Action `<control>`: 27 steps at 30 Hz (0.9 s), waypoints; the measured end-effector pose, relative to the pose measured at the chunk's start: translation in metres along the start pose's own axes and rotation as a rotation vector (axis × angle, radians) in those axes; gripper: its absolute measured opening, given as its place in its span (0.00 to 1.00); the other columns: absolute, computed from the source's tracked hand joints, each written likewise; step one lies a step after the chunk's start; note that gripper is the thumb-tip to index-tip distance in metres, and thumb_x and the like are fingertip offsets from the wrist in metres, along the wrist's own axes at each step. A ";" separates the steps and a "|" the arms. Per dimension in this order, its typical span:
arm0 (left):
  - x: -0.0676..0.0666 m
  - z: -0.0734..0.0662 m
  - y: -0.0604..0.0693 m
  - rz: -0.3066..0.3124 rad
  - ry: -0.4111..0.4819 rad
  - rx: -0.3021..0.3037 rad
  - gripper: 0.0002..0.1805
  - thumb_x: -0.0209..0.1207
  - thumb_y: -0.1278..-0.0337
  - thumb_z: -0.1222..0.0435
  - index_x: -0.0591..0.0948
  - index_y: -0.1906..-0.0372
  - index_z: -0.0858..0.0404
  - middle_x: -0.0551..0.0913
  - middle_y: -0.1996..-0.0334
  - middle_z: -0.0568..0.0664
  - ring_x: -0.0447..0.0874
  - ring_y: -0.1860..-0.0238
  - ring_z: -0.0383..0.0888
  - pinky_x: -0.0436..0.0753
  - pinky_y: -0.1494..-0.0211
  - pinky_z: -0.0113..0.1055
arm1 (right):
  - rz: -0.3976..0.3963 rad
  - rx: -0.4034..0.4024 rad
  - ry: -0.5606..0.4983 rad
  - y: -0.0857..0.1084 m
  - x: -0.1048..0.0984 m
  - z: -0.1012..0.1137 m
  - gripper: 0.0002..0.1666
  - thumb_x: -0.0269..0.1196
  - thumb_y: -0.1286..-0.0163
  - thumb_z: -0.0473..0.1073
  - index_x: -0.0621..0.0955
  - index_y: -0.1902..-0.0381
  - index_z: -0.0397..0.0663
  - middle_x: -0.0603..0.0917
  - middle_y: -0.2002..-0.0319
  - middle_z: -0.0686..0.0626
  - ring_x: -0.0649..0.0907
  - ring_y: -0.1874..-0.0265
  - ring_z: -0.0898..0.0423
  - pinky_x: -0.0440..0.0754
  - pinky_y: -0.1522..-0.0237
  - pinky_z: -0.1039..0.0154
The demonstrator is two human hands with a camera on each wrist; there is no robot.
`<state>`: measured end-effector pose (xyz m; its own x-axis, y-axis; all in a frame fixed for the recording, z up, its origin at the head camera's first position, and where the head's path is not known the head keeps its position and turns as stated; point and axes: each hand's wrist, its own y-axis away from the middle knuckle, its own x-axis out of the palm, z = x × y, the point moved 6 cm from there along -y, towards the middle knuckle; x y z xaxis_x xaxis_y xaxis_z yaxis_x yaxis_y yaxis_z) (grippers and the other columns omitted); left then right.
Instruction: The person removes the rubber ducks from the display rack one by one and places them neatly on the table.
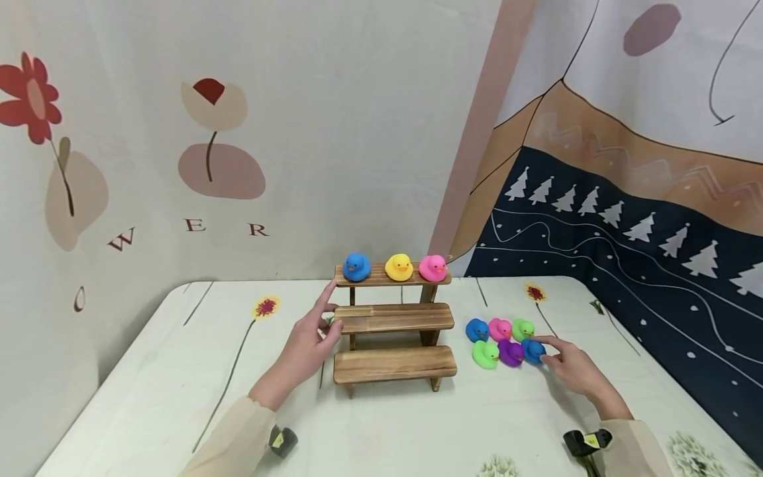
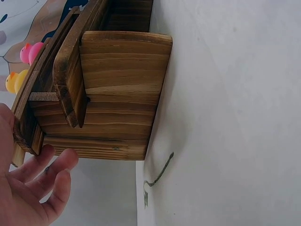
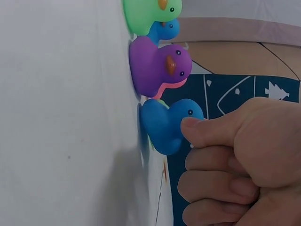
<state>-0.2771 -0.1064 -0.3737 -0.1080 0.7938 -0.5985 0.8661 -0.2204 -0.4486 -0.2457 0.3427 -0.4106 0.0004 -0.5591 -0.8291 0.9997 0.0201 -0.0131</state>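
Note:
A three-tier wooden stand [image 1: 395,318] carries a blue rubber duck [image 1: 356,267], a yellow one [image 1: 399,267] and a pink one [image 2: 35,52] on its top step. My left hand [image 1: 306,348] rests its extended fingers against the stand's left side, near the top and middle steps. To the right of the stand, my right hand [image 1: 575,371] pinches the head of a blue rubber duck [image 3: 164,125] between thumb and index finger. That duck sits at the front right of a small cluster, beside a purple duck [image 3: 153,66] and a green duck [image 1: 485,355].
Behind in the cluster stand another blue duck [image 1: 477,330], a pink duck [image 1: 499,329] and a second green duck [image 1: 523,329]. A white flower-printed cloth [image 1: 393,430] covers the table. Printed curtains [image 1: 334,132] hang behind it and along the right.

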 end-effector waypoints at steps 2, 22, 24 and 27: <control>0.000 0.000 0.000 0.002 0.001 -0.003 0.40 0.55 0.35 0.66 0.50 0.23 0.47 0.79 0.47 0.57 0.73 0.72 0.37 0.76 0.69 0.29 | 0.004 0.008 0.001 0.000 -0.001 -0.001 0.24 0.53 0.31 0.30 0.71 0.38 0.33 0.80 0.57 0.33 0.73 0.75 0.55 0.67 0.77 0.66; 0.000 -0.001 0.001 0.002 0.005 0.007 0.40 0.55 0.35 0.66 0.51 0.23 0.48 0.79 0.47 0.58 0.72 0.72 0.37 0.76 0.69 0.29 | 0.012 0.017 0.006 0.001 -0.001 -0.003 0.24 0.53 0.32 0.30 0.70 0.39 0.28 0.82 0.62 0.35 0.74 0.75 0.55 0.68 0.78 0.65; 0.000 -0.001 0.001 0.003 0.006 0.005 0.40 0.55 0.34 0.66 0.51 0.23 0.48 0.79 0.47 0.58 0.72 0.72 0.37 0.76 0.69 0.29 | 0.018 0.025 0.009 0.002 -0.002 -0.003 0.25 0.53 0.31 0.31 0.68 0.37 0.28 0.82 0.65 0.39 0.73 0.76 0.55 0.68 0.78 0.65; 0.000 -0.001 0.001 0.002 0.007 0.000 0.40 0.55 0.34 0.66 0.51 0.23 0.47 0.79 0.47 0.58 0.72 0.72 0.37 0.76 0.69 0.29 | 0.008 0.023 0.018 0.001 -0.004 -0.001 0.26 0.53 0.31 0.32 0.67 0.36 0.28 0.79 0.74 0.46 0.70 0.79 0.57 0.67 0.79 0.66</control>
<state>-0.2758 -0.1057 -0.3734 -0.1026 0.7973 -0.5948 0.8662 -0.2224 -0.4476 -0.2443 0.3462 -0.4081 0.0086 -0.5443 -0.8389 1.0000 0.0057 0.0066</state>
